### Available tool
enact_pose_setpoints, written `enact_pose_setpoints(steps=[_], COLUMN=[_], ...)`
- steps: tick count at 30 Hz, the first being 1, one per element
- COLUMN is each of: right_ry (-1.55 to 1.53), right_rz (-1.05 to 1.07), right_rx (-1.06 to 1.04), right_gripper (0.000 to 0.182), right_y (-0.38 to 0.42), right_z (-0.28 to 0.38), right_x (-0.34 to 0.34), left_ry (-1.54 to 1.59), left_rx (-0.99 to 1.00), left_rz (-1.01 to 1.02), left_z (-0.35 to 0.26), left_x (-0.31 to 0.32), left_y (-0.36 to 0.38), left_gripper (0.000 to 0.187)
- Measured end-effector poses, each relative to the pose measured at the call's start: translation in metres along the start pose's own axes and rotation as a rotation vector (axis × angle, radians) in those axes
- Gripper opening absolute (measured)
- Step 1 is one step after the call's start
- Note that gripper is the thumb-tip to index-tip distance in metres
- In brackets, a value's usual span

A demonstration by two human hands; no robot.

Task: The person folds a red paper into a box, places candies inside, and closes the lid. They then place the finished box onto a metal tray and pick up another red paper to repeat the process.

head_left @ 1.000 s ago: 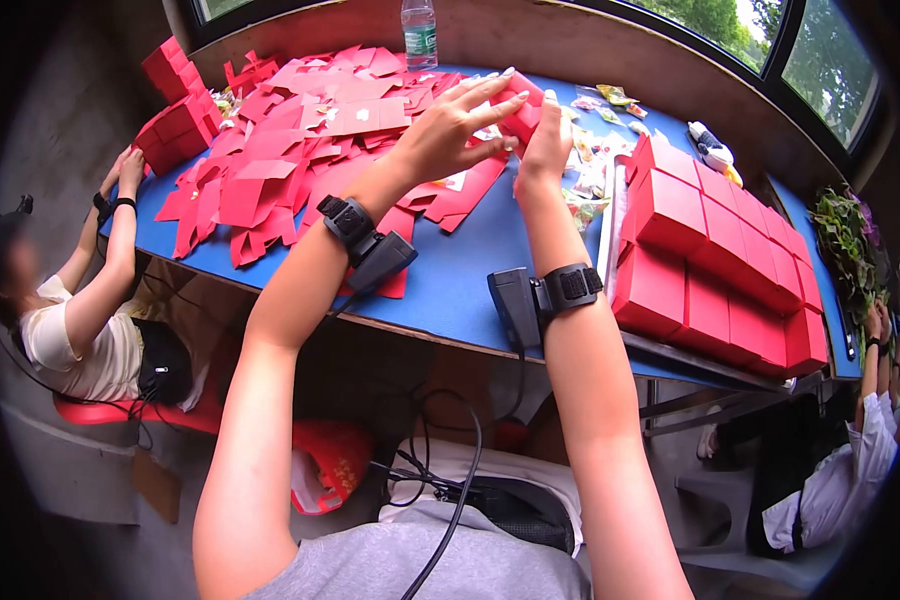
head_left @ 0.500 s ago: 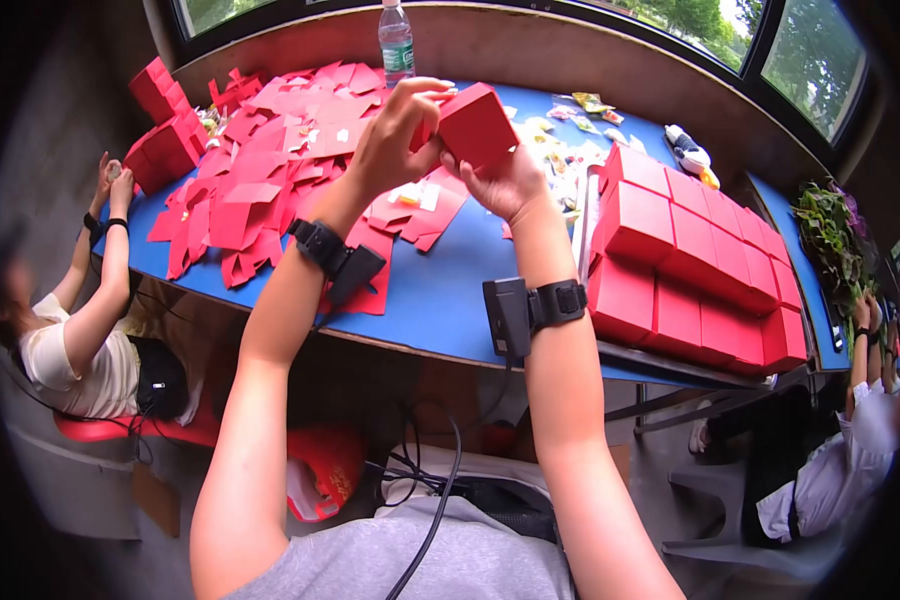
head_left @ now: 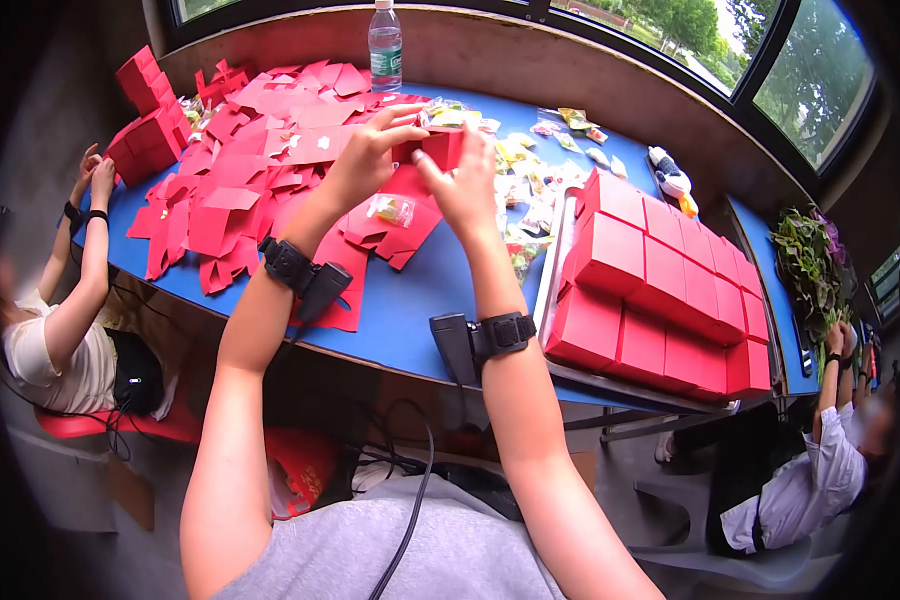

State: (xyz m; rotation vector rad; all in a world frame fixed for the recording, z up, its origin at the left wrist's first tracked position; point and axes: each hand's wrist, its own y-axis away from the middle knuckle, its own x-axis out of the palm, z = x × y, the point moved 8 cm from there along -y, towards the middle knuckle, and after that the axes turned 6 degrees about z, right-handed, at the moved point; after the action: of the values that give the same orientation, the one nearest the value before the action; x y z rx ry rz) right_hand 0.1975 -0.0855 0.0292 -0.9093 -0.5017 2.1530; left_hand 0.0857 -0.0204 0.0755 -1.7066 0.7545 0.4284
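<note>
Both of my hands are raised over the blue table, around one small red box [head_left: 440,148]. My left hand [head_left: 373,150] has its fingers and thumb on the box's left side and upper edge. On the right side, my right hand [head_left: 467,180] grips the same box, with its thumb in front and its fingers up at the top edge. Below the box lie flat red card pieces [head_left: 395,240] with a small clear packet [head_left: 391,209] on them. To the left spreads a pile of unfolded red card [head_left: 232,205].
Stacked red boxes [head_left: 660,290] fill a tray at the right. A water bottle [head_left: 385,50] stands at the back near small wrapped packets [head_left: 520,165]. Another person [head_left: 70,330] sits at the left by more red boxes [head_left: 150,140]; one more [head_left: 810,480] is at the right.
The box has turned and tipped between my hands, and now shows less of its face. My right hand has moved from beneath it to its right side. The whole view has shifted slightly.
</note>
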Motion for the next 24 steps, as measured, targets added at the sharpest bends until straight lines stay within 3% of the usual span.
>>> enact_pose_setpoints(steps=[2, 6, 8, 9, 10, 12, 13, 15, 18, 19, 22, 23, 24], right_ry=[0.032, -0.219, -0.231, -0.346, -0.699, -1.190, -1.293, -1.244, -1.123, -1.070, -1.074, -1.094, -1.095], right_rz=[0.029, 0.143, 0.085, 0.072, 0.070, 0.054, 0.053, 0.070, 0.137, 0.195, 0.232, 0.246, 0.245], right_rx=[0.001, 0.090, 0.000, 0.045, 0.094, 0.391, 0.386, 0.393, 0.448, 0.497, 0.549, 0.570, 0.570], right_gripper=[0.083, 0.086, 0.083, 0.077, 0.060, 0.052, 0.047, 0.045, 0.045, 0.044, 0.043, 0.043, 0.043], right_y=[0.001, 0.005, -0.002, -0.004, -0.008, 0.004, 0.004, 0.002, 0.004, 0.007, 0.009, 0.009, 0.009], right_z=[-0.002, -0.015, -0.014, -0.018, -0.022, -0.032, -0.029, -0.032, -0.037, -0.040, -0.045, -0.047, -0.048], right_x=[0.006, 0.014, 0.013, 0.011, 0.016, 0.017, 0.015, 0.016, 0.025, 0.030, 0.036, 0.037, 0.036], left_ry=[0.024, 0.146, 0.166, 0.162, 0.320, 0.478, 0.610, 0.771, 0.803, 0.676, 0.484, 0.559, 0.558], left_rx=[-0.035, -0.124, -0.169, -0.174, -0.197, -0.225, -0.248, -0.238, -0.204, -0.118, -0.115, -0.123, -0.123], left_rz=[0.015, 0.046, 0.044, 0.046, 0.037, 0.027, 0.095, 0.185, 0.274, 0.345, 0.473, 0.507, 0.508], left_z=[0.000, 0.016, 0.028, 0.029, 0.032, 0.039, 0.045, 0.042, 0.035, 0.028, 0.014, 0.013, 0.011], left_x=[-0.003, 0.000, 0.000, -0.001, 0.000, -0.001, 0.007, 0.017, 0.032, 0.034, 0.037, 0.039, 0.039], left_y=[0.000, 0.002, 0.004, 0.004, 0.004, 0.005, 0.006, 0.009, 0.012, 0.010, 0.013, 0.014, 0.014], left_gripper=[0.044, 0.043, 0.042, 0.042, 0.041, 0.039, 0.036, 0.029, 0.033, 0.043, 0.056, 0.069, 0.069])
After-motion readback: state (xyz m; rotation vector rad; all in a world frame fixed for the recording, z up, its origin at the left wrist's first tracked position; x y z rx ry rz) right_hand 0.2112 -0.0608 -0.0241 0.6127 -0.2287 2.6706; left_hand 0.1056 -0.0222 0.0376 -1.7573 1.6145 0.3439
